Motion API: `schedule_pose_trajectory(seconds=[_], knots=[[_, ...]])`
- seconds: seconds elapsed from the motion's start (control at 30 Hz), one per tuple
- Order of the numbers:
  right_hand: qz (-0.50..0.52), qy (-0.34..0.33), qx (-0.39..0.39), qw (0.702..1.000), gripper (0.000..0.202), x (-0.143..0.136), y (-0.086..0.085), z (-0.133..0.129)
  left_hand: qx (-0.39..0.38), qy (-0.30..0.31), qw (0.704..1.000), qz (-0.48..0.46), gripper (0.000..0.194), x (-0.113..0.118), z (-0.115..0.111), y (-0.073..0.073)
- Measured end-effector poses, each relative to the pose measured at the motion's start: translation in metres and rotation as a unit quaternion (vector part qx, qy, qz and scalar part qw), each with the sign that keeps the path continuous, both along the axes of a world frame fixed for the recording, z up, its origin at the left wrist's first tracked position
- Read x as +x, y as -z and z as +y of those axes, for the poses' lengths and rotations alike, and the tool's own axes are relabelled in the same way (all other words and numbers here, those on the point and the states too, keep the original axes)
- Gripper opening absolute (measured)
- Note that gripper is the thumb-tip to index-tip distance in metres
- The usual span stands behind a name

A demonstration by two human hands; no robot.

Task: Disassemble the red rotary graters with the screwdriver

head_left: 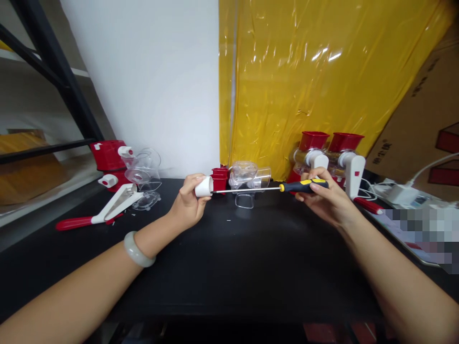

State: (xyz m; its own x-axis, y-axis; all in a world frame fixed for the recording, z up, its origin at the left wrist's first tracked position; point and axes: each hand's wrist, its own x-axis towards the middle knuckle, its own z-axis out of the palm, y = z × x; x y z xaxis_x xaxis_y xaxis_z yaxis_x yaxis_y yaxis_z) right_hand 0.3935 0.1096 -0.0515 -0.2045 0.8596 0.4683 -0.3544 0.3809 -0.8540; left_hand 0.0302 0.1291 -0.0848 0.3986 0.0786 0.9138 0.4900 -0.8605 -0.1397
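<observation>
My left hand (191, 200) grips a short white plastic cylinder (203, 187) with its open end turned to the right. In my right hand (324, 196) is a screwdriver (301, 186) with a black and yellow handle, held level. Its long shaft points left and the tip reaches the opening of the cylinder; what it touches inside is hidden. Behind my hands stand a clear plastic grinder body (247, 177) and a red plastic part (219, 177). A tiny screw (228, 220) lies on the black table (244, 267) below the shaft.
At left are red housings (109, 155), clear plastic parts (143, 167) and a white crank with red handle (107, 210). Two red and white grinders (313, 143) stand at back right, near a white charger (403, 193) with cables and a tablet-like flat device (405, 234).
</observation>
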Motion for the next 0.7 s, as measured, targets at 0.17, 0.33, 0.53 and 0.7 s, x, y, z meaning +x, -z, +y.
schedule_pose_trajectory(seconds=[0.17, 0.33, 0.53, 0.7], knots=[[-0.066, 0.061, -0.020, 0.996, 0.041, -0.0049, 0.0052, 0.0055, -0.009, 0.004, 1.000, -0.013, 0.060, -0.0014, 0.0021, 0.0019], [-0.072, 0.090, -0.012, 0.993, 0.026, -0.0057, 0.0069, 0.0069, -0.003, 0.002, 1.000, -0.004, 0.056, -0.0008, 0.0013, 0.0002], [0.000, 0.017, -0.018, 1.000, 0.030, 0.0001, 0.0009, 0.0011, -0.005, 0.008, 1.000, 0.004, 0.061, -0.0003, -0.0001, -0.0006], [-0.031, 0.031, -0.026, 0.999, 0.031, -0.0003, 0.0065, 0.0072, -0.003, 0.008, 1.000, 0.015, 0.061, 0.0012, -0.0009, 0.0002]])
